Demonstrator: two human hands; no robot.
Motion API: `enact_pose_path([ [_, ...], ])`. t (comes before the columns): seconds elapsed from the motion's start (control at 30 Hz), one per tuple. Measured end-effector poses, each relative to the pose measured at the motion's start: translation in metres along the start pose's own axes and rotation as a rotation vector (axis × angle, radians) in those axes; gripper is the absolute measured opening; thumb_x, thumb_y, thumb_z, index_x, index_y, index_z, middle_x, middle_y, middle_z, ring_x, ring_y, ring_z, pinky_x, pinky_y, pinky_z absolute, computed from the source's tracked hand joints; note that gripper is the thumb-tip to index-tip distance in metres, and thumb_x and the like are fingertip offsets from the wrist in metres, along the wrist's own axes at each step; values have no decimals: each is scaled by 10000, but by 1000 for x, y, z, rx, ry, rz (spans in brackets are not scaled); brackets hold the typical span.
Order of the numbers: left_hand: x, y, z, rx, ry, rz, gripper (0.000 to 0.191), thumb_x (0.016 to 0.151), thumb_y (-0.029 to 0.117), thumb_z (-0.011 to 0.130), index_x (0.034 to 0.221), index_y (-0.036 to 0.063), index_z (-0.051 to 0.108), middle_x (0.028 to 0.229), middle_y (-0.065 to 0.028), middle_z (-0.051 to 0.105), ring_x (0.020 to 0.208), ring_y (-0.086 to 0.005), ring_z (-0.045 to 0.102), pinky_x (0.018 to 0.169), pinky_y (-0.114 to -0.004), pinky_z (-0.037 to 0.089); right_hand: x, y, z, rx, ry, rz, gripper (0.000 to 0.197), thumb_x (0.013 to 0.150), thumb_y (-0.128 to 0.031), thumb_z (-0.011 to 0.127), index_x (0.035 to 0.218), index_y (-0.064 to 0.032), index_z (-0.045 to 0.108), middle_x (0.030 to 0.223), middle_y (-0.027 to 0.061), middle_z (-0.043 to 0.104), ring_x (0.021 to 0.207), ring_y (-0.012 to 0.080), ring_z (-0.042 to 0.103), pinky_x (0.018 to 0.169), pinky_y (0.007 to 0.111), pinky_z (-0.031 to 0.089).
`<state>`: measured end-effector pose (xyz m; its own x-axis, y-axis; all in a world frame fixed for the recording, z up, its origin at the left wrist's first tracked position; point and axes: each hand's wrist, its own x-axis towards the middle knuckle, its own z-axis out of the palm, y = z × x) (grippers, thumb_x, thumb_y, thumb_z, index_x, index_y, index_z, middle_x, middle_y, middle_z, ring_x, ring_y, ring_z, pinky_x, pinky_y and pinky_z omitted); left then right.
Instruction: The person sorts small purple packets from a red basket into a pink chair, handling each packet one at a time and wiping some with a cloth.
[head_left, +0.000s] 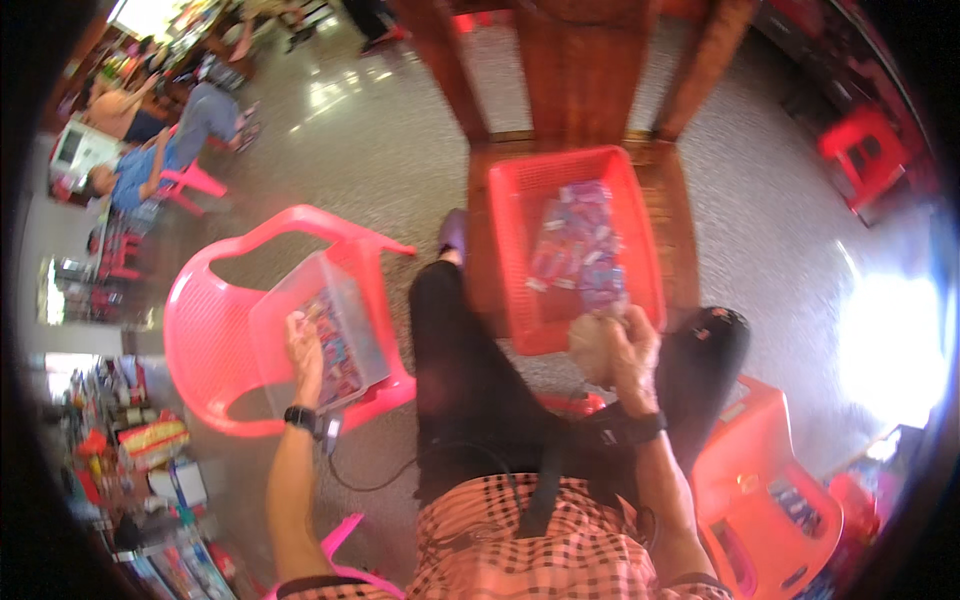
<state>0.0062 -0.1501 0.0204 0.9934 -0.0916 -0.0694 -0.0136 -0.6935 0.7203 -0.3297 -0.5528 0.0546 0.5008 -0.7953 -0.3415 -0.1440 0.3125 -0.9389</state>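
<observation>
My left hand (305, 356) is over a clear plastic bin (375, 356) of small, colourful packets (337, 352). Its fingertips look bent together, but whether they pinch anything is too blurred to tell. The bin rests on the seat of a pink plastic armchair (214, 319). My right hand (637, 352) grips a beige, rounded, flat object (590, 349) at the near end of a red plastic basket (517, 300). Inside that basket, purple and reddish small packets (581, 232) lie in a loose pile. The basket stands on a brown wooden chair (675, 225) before me.
At right are an orange-red plastic chair (750, 450) and, farther off, a red stool (862, 157). A cable (375, 489) hangs by my left wrist. A person in blue (139, 176) sits at far left. Piled goods (142, 450) fill the lower left.
</observation>
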Motion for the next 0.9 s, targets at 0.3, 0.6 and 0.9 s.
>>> enact_pose_path([
  [0.3,-92,226,102,0,-365,809,127,893,17,589,1019,9,597,924,-133,626,875,-278,635,785,-376,516,-10,-22,9,103,-86,0,125,927,-44,604,1041,-5,637,935,27,683,850,78,597,815,239,490],
  [0.6,-124,275,278,68,-729,1053,205,852,44,560,1051,7,592,836,-172,610,826,-332,624,739,-421,499,1,-23,-24,638,362,-216,52,985,-78,581,1019,-43,599,1016,34,643,952,107,588,863,263,485],
  [0.9,-145,283,328,257,-838,779,341,834,131,559,1130,-38,570,934,-321,645,893,-466,642,774,-503,501,10,-8,-44,840,397,-168,58,979,-81,597,1028,-52,607,1056,54,638,1018,157,609,923,317,505],
])
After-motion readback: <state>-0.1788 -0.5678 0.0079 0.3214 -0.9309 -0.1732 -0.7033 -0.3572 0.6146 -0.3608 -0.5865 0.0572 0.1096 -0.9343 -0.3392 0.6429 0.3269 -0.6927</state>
